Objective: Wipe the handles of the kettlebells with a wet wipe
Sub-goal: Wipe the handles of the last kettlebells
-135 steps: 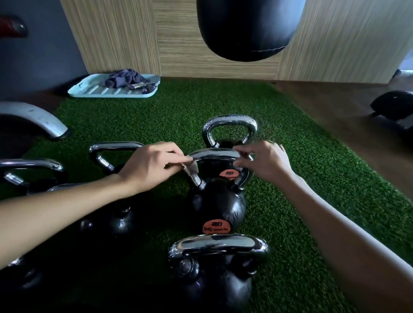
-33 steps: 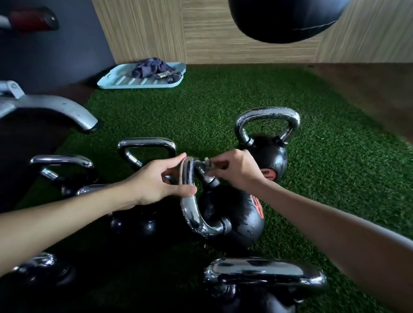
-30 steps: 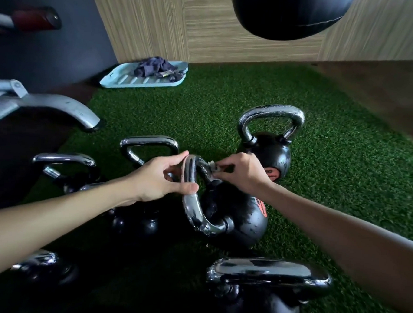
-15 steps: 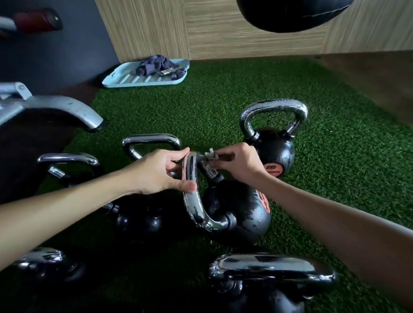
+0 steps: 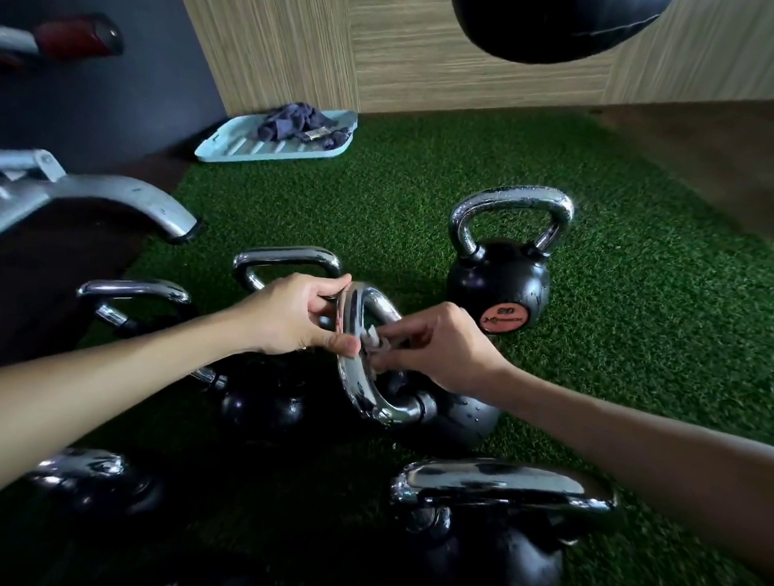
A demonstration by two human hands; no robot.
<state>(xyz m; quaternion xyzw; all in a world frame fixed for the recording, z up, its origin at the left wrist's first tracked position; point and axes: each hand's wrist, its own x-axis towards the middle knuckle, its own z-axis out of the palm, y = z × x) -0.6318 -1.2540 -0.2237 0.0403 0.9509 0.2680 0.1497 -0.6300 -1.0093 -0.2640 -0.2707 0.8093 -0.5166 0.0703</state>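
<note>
- One kettlebell (image 5: 463,417) lies tipped on the green turf (image 5: 646,317), its chrome handle (image 5: 359,388) pointing left, body right.
- Left hand (image 5: 290,321) grips the handle.
- Right hand (image 5: 443,350) pinches a wet wipe (image 5: 373,342) against it.

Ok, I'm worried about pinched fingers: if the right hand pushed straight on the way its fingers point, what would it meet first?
The tipped kettlebell's chrome handle, where the right hand's wipe presses; just behind it, the left hand's thumb, though depth is unclear.
</note>
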